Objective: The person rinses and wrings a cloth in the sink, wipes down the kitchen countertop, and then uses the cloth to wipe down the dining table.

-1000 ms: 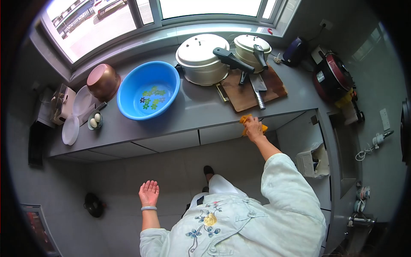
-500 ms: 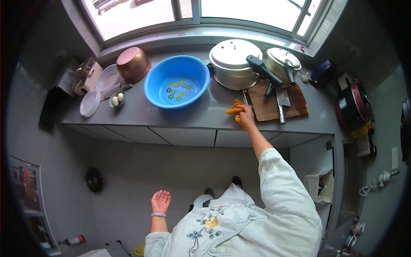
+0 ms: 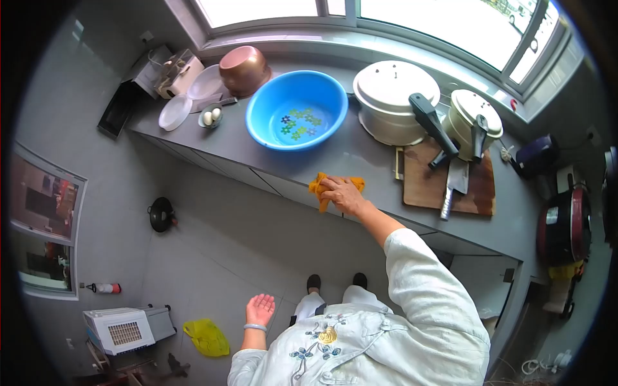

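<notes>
My right hand presses an orange cloth at the front edge of the grey counter. Part of the cloth hangs over that edge, and the fingers are closed on it. Beyond the hand stands a blue basin with a flower print on its bottom. To the right of the hand lies a wooden cutting board with a cleaver on it. Low beside my body, my left hand is held palm up with its fingers stretched out, holding nothing.
Two lidded pressure cookers, one large and one small, stand behind the board, handles jutting over it. At the left are a copper-coloured pot, a small bowl of eggs and a knife. A rice cooker sits far right.
My right hand has moved left with the cloth, from beside the cutting board to the counter's front edge. The view has turned and shifted; my left hand stays open.
</notes>
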Demonstrator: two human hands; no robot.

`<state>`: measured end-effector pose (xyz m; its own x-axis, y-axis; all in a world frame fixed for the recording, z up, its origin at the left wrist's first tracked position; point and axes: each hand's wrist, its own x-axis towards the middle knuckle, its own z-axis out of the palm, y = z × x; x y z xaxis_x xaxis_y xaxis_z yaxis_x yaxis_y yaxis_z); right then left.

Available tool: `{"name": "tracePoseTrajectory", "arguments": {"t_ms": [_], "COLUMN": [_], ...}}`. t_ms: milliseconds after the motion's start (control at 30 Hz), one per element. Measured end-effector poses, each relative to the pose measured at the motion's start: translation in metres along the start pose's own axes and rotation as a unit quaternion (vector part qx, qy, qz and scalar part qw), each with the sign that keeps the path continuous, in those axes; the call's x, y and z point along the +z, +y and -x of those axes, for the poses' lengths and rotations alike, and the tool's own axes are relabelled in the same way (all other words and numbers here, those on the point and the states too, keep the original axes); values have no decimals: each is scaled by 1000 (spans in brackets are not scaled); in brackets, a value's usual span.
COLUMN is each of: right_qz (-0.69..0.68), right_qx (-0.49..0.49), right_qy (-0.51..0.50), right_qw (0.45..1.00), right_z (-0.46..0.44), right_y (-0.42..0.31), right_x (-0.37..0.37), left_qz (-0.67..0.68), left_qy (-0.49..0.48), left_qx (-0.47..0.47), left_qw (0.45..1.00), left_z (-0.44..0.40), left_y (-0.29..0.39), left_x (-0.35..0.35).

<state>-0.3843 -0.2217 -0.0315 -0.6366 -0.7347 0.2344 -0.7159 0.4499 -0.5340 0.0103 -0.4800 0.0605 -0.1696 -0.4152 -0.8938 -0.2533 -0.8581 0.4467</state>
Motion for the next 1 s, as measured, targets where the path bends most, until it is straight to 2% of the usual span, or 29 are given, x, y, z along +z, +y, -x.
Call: {"name": "tracePoseTrajectory", "arguments": {"t_ms": [33,67,367,700,833,900,967,1000], "right_qz": [26,44,221,277,375,345,276,278], "right_qx": [-43,-45,13,186,320,467,640,648], "right_qy": [-10,26,17,-9,2,-64,-95,-93], "right_qw": [999,998,975,943,870,812,711,703], "right_z": [12,26,151,282,360,392,430,445], "right_y": [-2,-7,13,18,31,33,39,32], "right_x": [-10,-18,-39,-77,-103,-134,-156,-161], "left_qz": [-8,-13,-94,-229,-266,-279,-315,-323], "left_qy": [-17,-36,-86,-103,-100,-94,-101,-107], "left_qx": [-5,-7,-49,-83,-94,-101,-105,-109], "left_qw": [1000,999,991,964,954,950,938,934], "left_z": [-4,-7,-6,-23,-26,-21,-26,-27], "left_y": [-8,-16,-57,-46,-45,-45,-44,-42], "left_x": [5,14,66,71,74,71,71,72]}}
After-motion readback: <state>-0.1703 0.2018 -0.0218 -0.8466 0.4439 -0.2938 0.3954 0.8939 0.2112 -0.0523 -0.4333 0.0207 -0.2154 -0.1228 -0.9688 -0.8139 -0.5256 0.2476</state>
